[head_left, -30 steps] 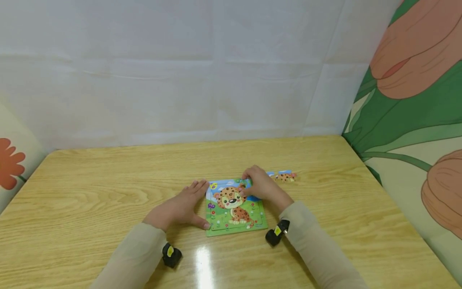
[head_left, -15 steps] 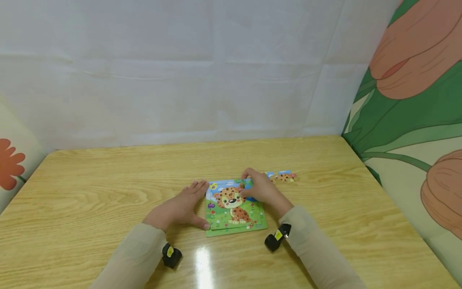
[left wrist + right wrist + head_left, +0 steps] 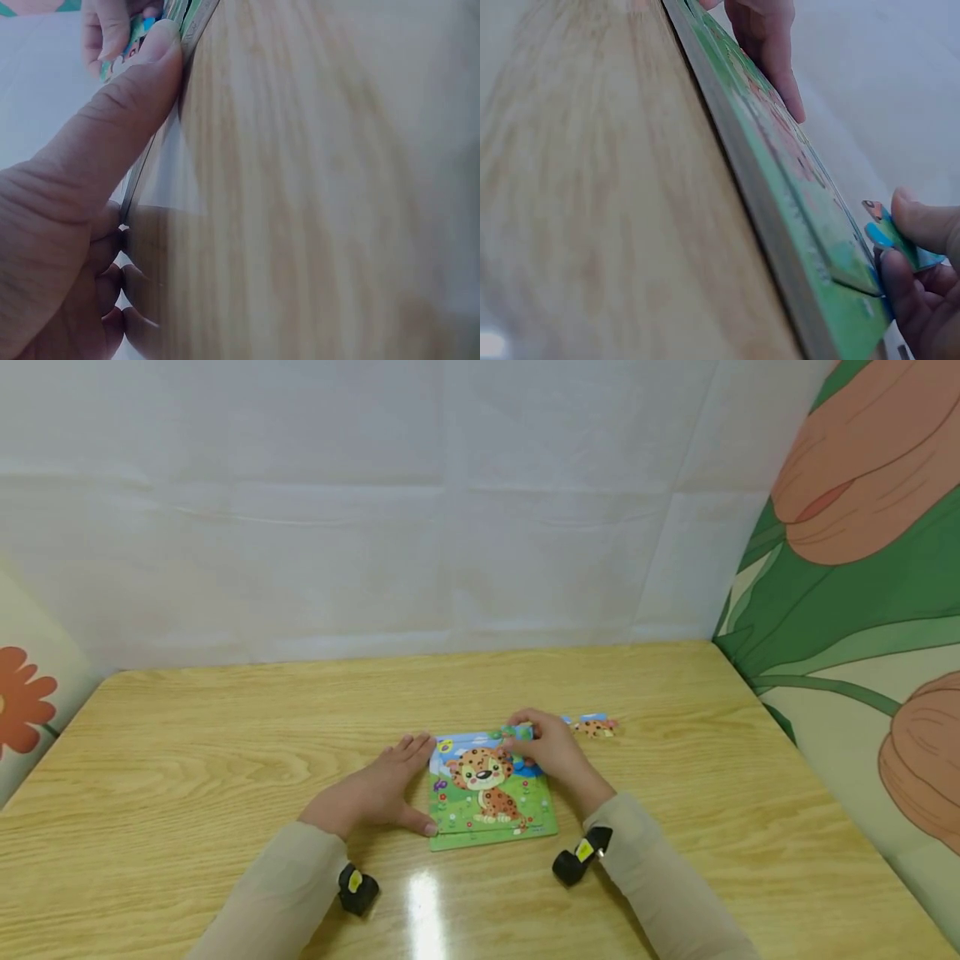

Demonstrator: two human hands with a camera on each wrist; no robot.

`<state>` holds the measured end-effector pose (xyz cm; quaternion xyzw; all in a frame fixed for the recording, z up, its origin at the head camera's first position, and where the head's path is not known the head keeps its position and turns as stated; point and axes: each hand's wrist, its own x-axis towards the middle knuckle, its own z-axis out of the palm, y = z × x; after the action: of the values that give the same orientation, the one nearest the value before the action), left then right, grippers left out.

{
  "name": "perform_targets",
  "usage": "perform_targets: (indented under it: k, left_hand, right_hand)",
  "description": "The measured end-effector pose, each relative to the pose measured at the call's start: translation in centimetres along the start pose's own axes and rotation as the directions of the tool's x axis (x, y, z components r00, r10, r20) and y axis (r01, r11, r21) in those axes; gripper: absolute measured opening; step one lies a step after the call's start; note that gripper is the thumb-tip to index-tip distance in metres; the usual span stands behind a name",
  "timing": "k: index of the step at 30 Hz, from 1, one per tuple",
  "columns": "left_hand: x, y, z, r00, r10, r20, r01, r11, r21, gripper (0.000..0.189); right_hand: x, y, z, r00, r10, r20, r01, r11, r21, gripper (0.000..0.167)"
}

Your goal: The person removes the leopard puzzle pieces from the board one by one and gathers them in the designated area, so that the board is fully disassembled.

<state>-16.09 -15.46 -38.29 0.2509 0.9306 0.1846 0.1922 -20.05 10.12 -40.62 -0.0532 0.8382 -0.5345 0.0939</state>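
A square puzzle board (image 3: 491,841) with a cartoon leopard on green grass lies on the table in the head view. My left hand (image 3: 375,789) rests against its left side, fingers straight at the far corner and thumb on the near corner. In the left wrist view the left thumb (image 3: 120,112) touches the board's edge. At the far right corner my right hand (image 3: 561,758) pinches a puzzle piece. The right wrist view shows this green and blue puzzle piece (image 3: 905,244) tilted up between thumb and fingers; my palm hides part of it.
Loose puzzle pieces (image 3: 596,727) with leopard spots and blue sky lie just beyond the right hand. The wooden table (image 3: 225,735) ends at a white cloth backdrop (image 3: 337,568). A flower-patterned panel (image 3: 847,635) stands along the right side.
The right hand has shifted slightly right, and the puzzle piece in its fingers now shows raised at the board's far right corner. The left hand stays in place.
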Motion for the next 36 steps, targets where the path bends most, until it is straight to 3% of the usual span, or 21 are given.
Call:
perform_targets:
  k: [17, 24, 30, 36]
  left_hand:
    - [-0.1, 0.1, -0.2, 1.0, -0.002, -0.002, 0.002, 1.0, -0.002, 0.122]
    - [-0.1, 0.3, -0.1, 1.0, -0.002, -0.001, 0.002, 1.0, -0.011, 0.121]
    - [-0.2, 0.3, -0.2, 1.0, 0.011, -0.012, -0.011, 1.0, -0.011, 0.121]
    - [-0.1, 0.2, -0.1, 1.0, 0.01, -0.009, -0.01, 1.0, -0.013, 0.121]
  right_hand:
    - [-0.2, 0.5, -0.6, 0.995, 0.062, -0.075, -0.045, 0.978, 0.203, 0.023]
    - [-0.4, 0.9, -1.7, 0.993, 0.058, -0.107, -0.036, 0.979, 0.201, 0.024]
    - [-0.7, 1.2, -2.8, 0.987, 0.096, -0.126, -0.053, 0.951, 0.304, 0.027]
    - [-0.8, 1.5, -4.0, 0.976, 0.121, -0.181, -0.062, 0.951, 0.302, 0.031]
